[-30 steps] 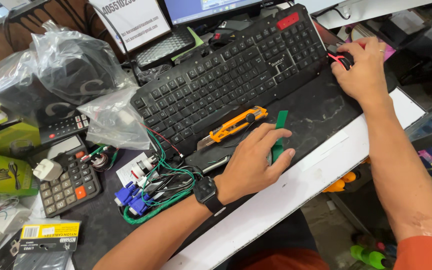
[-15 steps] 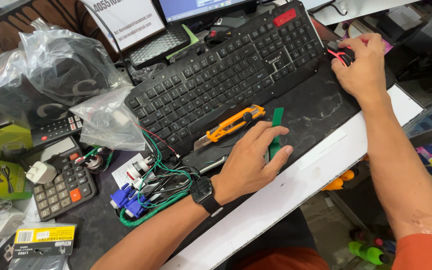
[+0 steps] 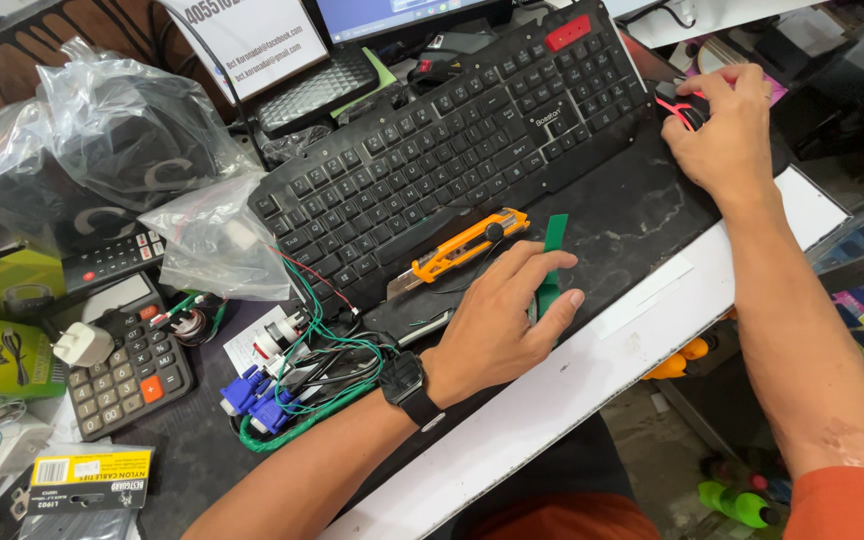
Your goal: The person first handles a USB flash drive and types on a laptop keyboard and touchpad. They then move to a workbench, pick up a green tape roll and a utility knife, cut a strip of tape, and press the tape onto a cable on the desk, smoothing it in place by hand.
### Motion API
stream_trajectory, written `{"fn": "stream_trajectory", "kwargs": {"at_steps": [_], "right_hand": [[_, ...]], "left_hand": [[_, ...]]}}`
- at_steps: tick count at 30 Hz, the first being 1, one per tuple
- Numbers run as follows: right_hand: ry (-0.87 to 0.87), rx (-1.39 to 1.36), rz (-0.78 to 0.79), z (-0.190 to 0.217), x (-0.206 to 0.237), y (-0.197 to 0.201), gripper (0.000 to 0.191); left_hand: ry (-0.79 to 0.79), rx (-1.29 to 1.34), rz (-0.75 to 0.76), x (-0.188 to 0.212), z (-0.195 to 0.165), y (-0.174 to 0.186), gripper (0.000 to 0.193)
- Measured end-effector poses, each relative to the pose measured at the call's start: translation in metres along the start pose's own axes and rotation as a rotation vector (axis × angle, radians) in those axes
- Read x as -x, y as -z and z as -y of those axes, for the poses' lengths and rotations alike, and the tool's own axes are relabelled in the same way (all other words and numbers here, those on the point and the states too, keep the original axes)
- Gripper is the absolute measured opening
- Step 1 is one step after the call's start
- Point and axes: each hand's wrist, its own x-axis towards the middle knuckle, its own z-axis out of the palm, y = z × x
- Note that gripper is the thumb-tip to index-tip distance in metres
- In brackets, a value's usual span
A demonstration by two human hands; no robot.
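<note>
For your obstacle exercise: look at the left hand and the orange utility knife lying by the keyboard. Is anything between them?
Nothing visible blocks the way. The left hand rests flat on the dark mat, over a green strip, and the orange utility knife lies just beyond its fingertips on the keyboard edge. Only a thin wire crosses the gap.

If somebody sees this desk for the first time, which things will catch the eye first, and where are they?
The big black keyboard lies slanted across the middle of the desk, with an orange utility knife on its lower edge. The left hand rests flat just below the knife, on a green strip, while the right hand pinches small red wires at the keyboard's right end. A tangle of green cable with blue plugs lies lower left.
</note>
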Motion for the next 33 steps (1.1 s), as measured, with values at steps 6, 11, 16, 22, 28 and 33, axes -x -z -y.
{"fn": "stream_trajectory", "kwargs": {"at_steps": [6,11,16,22,28,33], "right_hand": [[0.01,0.015,0.004,-0.0006,0.0005,-0.0004,0.028],[0.015,0.024,-0.002,-0.0006,0.002,-0.0011,0.028],[0.007,-0.026,-0.019,-0.0007,0.003,-0.0021,0.026],[-0.037,-0.05,-0.01,0.002,0.0035,-0.0036,0.03],[-0.009,-0.052,-0.017,0.0051,0.0027,-0.0021,0.026],[0.011,-0.046,-0.022,0.0057,0.0018,-0.001,0.028]], "left_hand": [[-0.01,-0.005,-0.004,0.0006,-0.0008,0.0005,0.031],[-0.011,-0.004,-0.003,0.0004,-0.0015,0.0014,0.031],[-0.046,0.008,-0.036,0.0023,-0.0011,0.002,0.03],[-0.022,0.014,-0.045,0.0028,0.0002,0.0008,0.031],[-0.048,-0.012,-0.096,0.0014,0.0002,0.0,0.037],[-0.061,-0.029,-0.118,0.0004,0.0005,-0.0013,0.041]]}}
